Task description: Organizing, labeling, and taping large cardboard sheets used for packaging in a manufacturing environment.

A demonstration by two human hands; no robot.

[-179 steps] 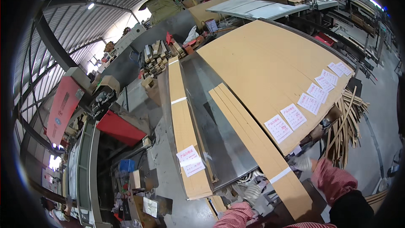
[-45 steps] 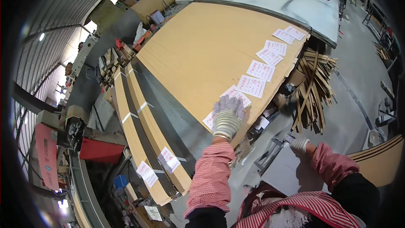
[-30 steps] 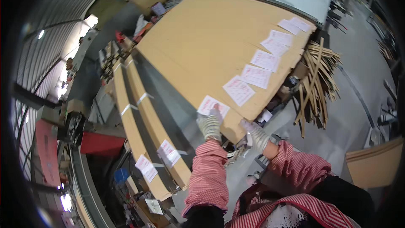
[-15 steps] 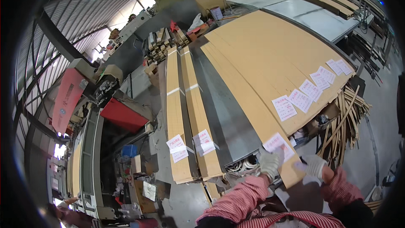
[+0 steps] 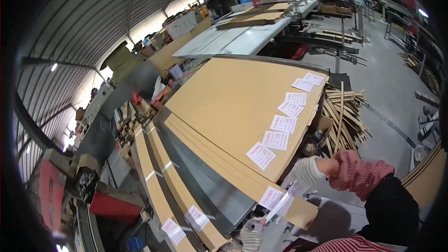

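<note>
A long narrow stack of tan boards (image 5: 212,165) lies on the bench, with a white printed label (image 5: 271,198) near its close end. A pale strip of tape (image 5: 278,208) runs slantwise over the stack beside this label. My left hand (image 5: 250,238), in a striped white glove, is low at the stack's left side, its fingertips pinching the tape's lower end. On the other side, my right hand (image 5: 303,173), gloved alike, is closed at the tape's upper end. Its fingertips are blurred.
Wide tan sheets (image 5: 233,98) bear several white labels (image 5: 275,140). Two taped bundles of boards (image 5: 175,182) lie to the left beside a dark metal surface (image 5: 210,182). Wood strips (image 5: 343,121) are heaped at right, and a pale table (image 5: 219,39) stands beyond.
My view has swung to the right. My left hand has moved from the label to the stack's left side; my right hand has come in to the stack, and tape now stretches between them.
</note>
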